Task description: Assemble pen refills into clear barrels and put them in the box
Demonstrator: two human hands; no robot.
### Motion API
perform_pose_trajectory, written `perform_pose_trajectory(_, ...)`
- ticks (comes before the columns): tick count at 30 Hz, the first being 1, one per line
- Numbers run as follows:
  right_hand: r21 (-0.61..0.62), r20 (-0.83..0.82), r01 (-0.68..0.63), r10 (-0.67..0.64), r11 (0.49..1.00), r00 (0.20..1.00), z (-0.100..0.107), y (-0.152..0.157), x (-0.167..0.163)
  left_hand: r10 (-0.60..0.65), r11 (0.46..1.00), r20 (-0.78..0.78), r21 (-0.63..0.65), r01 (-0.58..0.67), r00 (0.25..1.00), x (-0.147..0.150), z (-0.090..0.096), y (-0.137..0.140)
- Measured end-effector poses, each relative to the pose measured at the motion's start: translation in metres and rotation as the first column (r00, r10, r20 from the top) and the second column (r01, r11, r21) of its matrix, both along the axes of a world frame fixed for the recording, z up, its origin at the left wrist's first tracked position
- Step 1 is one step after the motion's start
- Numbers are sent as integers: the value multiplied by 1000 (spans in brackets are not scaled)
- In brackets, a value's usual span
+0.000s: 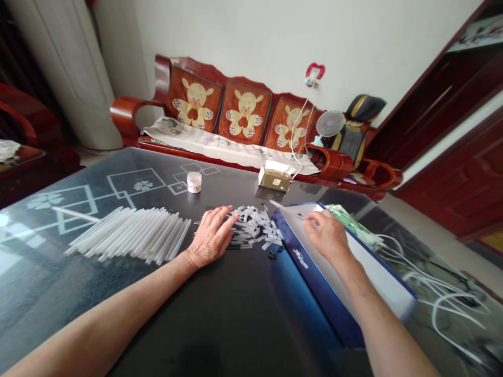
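My right hand point(325, 234) is over the blue box point(314, 283), fingers pinched on a thin white pen barrel point(283, 206) that points left past the box's rim. My left hand point(212, 234) lies palm down on the dark table, fingers stretched out and reaching the near side of a heap of small clear and white caps point(255, 224). Left of that hand, many white pen barrels point(129, 235) lie side by side in a slanted row. A few small black pieces point(272, 255) sit between the heap and the box. What lies under my left palm is hidden.
Farther back stand a small white tub point(194, 182) and a tissue box point(275, 177). Beyond the blue box are a green packet point(353, 225) and tangled white cables point(428, 288). A wooden sofa point(165, 78) and a small fan point(330, 123) are behind the table.
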State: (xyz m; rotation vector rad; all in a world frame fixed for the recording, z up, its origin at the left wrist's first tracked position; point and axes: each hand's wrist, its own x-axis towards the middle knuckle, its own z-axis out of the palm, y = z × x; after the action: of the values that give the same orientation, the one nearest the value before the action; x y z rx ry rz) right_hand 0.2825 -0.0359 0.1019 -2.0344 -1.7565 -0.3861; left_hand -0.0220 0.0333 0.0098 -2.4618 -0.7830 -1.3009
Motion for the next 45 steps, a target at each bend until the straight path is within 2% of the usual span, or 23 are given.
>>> perform_pose_trajectory(1, -91, 30, 124, -122, 988, 992, 0, 2, 19, 1, 1000, 10, -17, -1, 1000, 0, -1, 1)
perform_pose_trajectory(3, -318, 92, 289, -274, 903, 957, -6, 5, 49, 12, 999, 37, -44, -10, 999, 0, -3, 2)
perform_pose_trajectory(5, -410, 116, 332, -312, 850, 943, -16, 8, 66, 17, 998, 48, -62, -14, 999, 0, -4, 3)
perform_pose_trajectory(9, -482, 156, 348, -311, 805, 937, -35, 14, 73, -6, 996, 21, -89, 8, 1000, 1, -5, 4)
perform_pose_trajectory(12, -457, 217, 358, -289, 814, 933, -43, 20, 74, -14, 994, 8, -111, 15, 1000, 1, -5, 4)
perform_pose_trajectory(17, -355, 213, 267, -200, 896, 956, -54, 31, 76, -20, 993, 2, -118, 20, 1000, 1, -5, 4)
perform_pose_trajectory(23, -330, 198, 279, -223, 902, 955, -67, 42, 79, -28, 991, -19, -131, 25, 999, 0, -6, 4)
perform_pose_trajectory(30, -273, 161, 278, -241, 921, 957, -79, 40, 88, -33, 990, -21, -135, 30, 999, 0, -6, 4)
perform_pose_trajectory(35, -298, 90, 299, -286, 906, 954, -79, 45, 94, -36, 990, -22, -140, 33, 999, 0, -7, 5)
perform_pose_trajectory(40, -377, 16, 330, -350, 866, 937, -72, 50, 96, -29, 990, -32, -139, 24, 999, 0, -8, 5)
perform_pose_trajectory(45, -390, 37, 379, -397, 839, 917, -70, 51, 97, -29, 991, -28, -134, 25, 999, 0, -9, 6)
